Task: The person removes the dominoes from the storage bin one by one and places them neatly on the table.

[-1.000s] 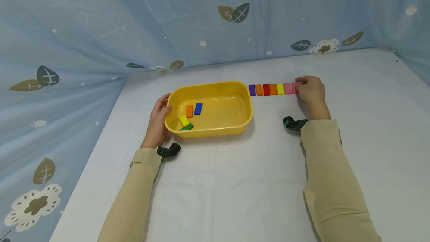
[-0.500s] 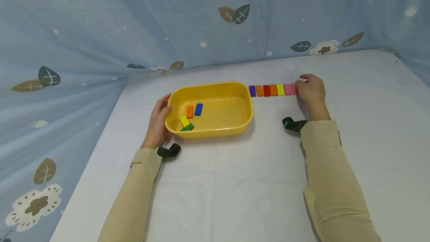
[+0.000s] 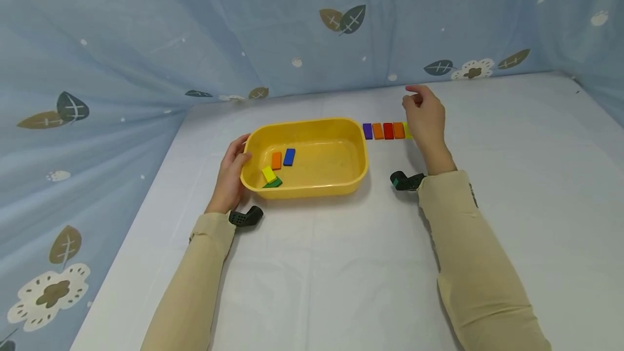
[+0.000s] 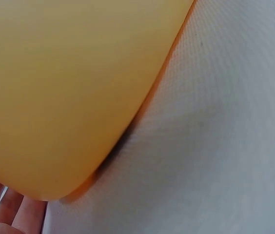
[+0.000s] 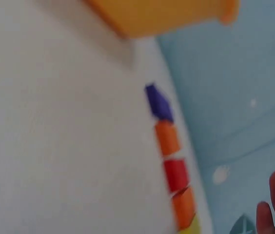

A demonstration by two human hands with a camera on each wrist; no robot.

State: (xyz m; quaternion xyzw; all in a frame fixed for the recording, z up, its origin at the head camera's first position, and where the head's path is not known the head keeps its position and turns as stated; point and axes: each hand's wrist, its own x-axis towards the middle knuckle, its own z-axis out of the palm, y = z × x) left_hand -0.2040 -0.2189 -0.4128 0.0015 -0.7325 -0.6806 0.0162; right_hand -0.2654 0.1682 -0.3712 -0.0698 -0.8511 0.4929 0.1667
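My left hand [image 3: 227, 182] holds the left end of a yellow plastic basin [image 3: 312, 192], thumb at the rim and fingers along the outside wall. Inside lie an orange block [image 3: 276, 161], a blue block [image 3: 289, 157], a yellow block [image 3: 268, 174] and a green block [image 3: 274, 183]. A row of small flat blocks runs right from the basin: purple [image 3: 368, 131], orange [image 3: 377, 131], red [image 3: 388, 131], another orange and a yellow [image 3: 408, 131]. Above the row's right part is my right hand [image 3: 428, 121], fingers loosely bent and holding nothing; it hides the row's pink end.
A white cloth [image 3: 312, 270] covers the table. Behind it and along the left hangs a blue patterned curtain [image 3: 273, 26]. Each wrist carries a black camera mount, one at the left sleeve [image 3: 246, 216] and one at the right [image 3: 407, 181].
My right hand has left the pink block at the row's right end and moved left and up over the row. The left hand and basin stay in place.
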